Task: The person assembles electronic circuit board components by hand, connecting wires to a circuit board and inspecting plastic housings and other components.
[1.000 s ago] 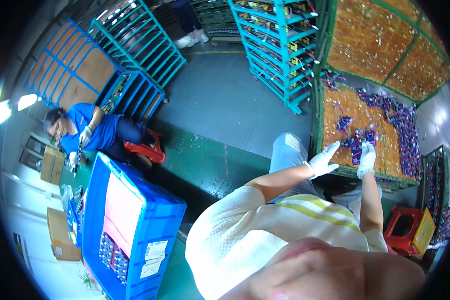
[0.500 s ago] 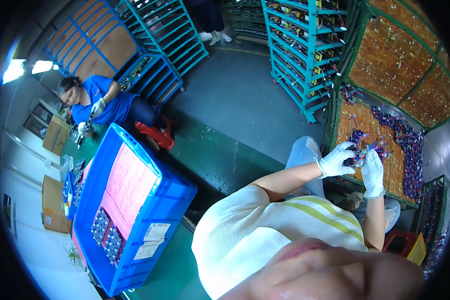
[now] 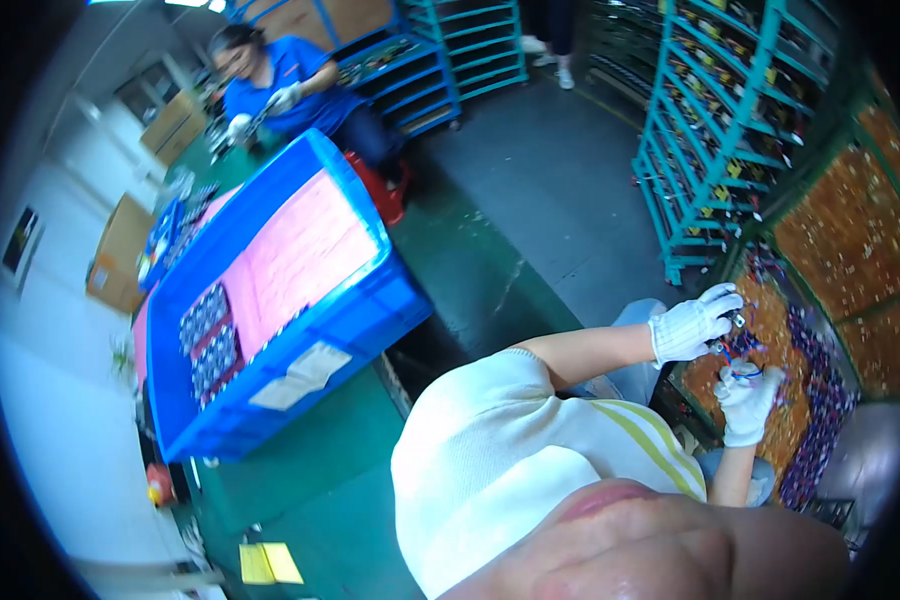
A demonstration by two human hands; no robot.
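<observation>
Both my hands wear white gloves and work close together over a wooden board (image 3: 785,385) at the right. My left hand (image 3: 692,325) has its fingers curled round a small dark and metallic part (image 3: 738,321), mostly covered by the glove. Just nearer, my right hand (image 3: 748,402) is pinched on thin red and blue wires (image 3: 740,352). Whether these wires join the part in my left hand cannot be made out. A dense row of small wired parts (image 3: 820,415) with purple and red tones lies along the board's right side.
A big blue plastic bin (image 3: 340,315) with pink sheets and small parts stands on the green table (image 3: 300,480) at left. Beyond it a co-worker in blue (image 3: 295,80) sits on a red stool (image 3: 385,195). A teal rack (image 3: 710,150) stands ahead.
The view has swung, so the bin and co-worker sit further right in the picture. My left hand has shifted away from my right hand, and the wires show between them.
</observation>
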